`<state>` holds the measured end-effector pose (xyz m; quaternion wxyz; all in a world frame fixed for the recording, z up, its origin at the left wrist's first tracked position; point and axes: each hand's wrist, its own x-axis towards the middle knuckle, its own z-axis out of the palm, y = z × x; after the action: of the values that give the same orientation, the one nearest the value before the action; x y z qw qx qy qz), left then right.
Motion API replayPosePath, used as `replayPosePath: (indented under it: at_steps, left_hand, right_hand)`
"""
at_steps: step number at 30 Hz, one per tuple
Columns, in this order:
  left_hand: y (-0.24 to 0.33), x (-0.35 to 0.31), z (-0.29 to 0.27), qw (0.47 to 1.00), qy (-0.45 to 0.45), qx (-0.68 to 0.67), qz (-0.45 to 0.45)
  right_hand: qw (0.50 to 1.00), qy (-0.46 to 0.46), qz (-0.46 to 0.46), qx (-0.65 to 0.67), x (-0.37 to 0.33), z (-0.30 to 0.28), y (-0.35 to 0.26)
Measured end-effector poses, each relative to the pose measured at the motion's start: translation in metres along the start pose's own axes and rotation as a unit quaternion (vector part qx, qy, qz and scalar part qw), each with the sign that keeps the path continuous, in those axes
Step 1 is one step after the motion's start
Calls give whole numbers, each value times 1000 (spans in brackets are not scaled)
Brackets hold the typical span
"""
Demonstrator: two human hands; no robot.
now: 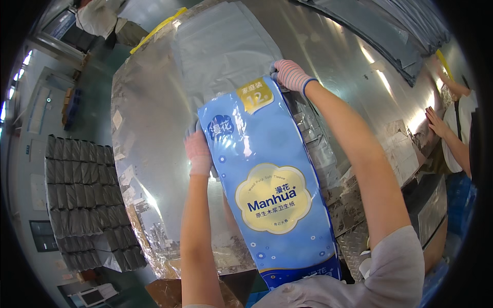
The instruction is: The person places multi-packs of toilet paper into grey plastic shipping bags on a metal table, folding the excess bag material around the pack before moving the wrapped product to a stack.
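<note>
Tissue package: A light-blue printed plastic tissue package runs from the centre of the frame to the lower edge, its upper end over the metal surface and its lower end at the wearer's torso. The body probably steadies the near end; how full the package is cannot be told.
Right hand: In a pink-and-white striped glove, the right hand curls at the package's upper right corner, fingers closed on it. A corner hold likely keeps the far end spread and controlled.
Left hand: The gloved left hand lies against the upper left edge, fingers pointing up the frame. Its inner side is hidden, so how far it is closed cannot be told; its place opposite the right hand suggests a balancing support.
Grey plastic sheets: Flat grey plastic sheets lie beyond the package at upper centre, presumably flat to remain smooth.
Clear film: Crumpled clear film lies just beside the package's right edge.
Dark grey sheeting: Long dark grey sheeting spans the upper right.
Wrapped stack: Grey wrapped bundles stand in tiers at left, apart from the surface, perhaps to leave it usable.
Co-worker: Another person's hand rests at the right rim.
</note>
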<state>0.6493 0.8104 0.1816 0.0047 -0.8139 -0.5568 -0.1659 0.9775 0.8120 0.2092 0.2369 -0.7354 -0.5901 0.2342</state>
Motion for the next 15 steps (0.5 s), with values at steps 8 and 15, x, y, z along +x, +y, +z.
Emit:
replayPosePath:
  at_steps: [8, 15]
  left_hand:
    - [-21, 73, 23, 967, -155, 190, 76]
    - [-14, 94, 12, 968, -91, 234, -10]
  right_hand:
    - [968, -52, -103, -221, -10, 13, 6]
    - [991, 127, -8, 29, -1, 18, 2]
